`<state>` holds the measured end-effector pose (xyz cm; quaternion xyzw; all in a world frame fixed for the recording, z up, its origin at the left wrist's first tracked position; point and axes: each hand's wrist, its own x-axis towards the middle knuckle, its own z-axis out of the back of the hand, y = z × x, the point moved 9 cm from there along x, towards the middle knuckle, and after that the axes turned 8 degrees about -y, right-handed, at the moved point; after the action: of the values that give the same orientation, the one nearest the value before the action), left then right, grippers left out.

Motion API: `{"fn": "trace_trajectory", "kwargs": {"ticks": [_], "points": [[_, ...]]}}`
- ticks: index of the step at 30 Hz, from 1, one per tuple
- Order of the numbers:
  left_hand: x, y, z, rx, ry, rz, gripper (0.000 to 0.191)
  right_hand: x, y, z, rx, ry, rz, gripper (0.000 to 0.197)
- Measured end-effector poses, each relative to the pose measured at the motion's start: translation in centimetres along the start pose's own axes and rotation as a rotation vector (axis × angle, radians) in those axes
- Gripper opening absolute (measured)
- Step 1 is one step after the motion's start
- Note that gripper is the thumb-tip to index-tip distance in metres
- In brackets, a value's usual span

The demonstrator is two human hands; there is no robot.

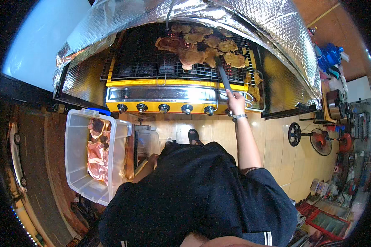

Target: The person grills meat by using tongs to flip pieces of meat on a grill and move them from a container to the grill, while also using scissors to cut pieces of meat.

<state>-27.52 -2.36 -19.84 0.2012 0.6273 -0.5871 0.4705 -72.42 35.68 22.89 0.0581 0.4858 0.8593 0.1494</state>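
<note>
My right hand (236, 100) grips dark metal tongs (224, 77) over the front of a yellow gas grill (133, 83). The tips of the tongs meet a piece of browned meat (211, 58) on the wire rack (188, 68). Several other meat slices (191, 57) lie around it, and a redder slice (170, 44) is at their left. Burners glow red beneath. My left hand (153, 161) hangs low beside my body, mostly hidden by dark clothing, so its fingers cannot be made out.
To the left, a clear plastic bin (80, 188) holds raw meat slices (98, 160). Foil insulation (136, 15) hoods the grill. Right of the rack, a tray (263, 105) holds cooked pieces (254, 92), with white scissor-like handles (249, 99) beside it. A fan (321, 141) stands at right.
</note>
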Motion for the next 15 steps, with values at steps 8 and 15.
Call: {"fn": "trace_trajectory", "kwargs": {"ticks": [8,15], "points": [[-0.3,1.0,1.5,-0.006,-0.016,0.025,0.022,-4.3,14.8,8.5,-0.725,-0.283,0.590,0.025],[-0.3,1.1,1.2,0.023,0.009,0.041,0.022,-4.5,13.7,3.8,-0.847,-0.115,0.646,0.033]]}}
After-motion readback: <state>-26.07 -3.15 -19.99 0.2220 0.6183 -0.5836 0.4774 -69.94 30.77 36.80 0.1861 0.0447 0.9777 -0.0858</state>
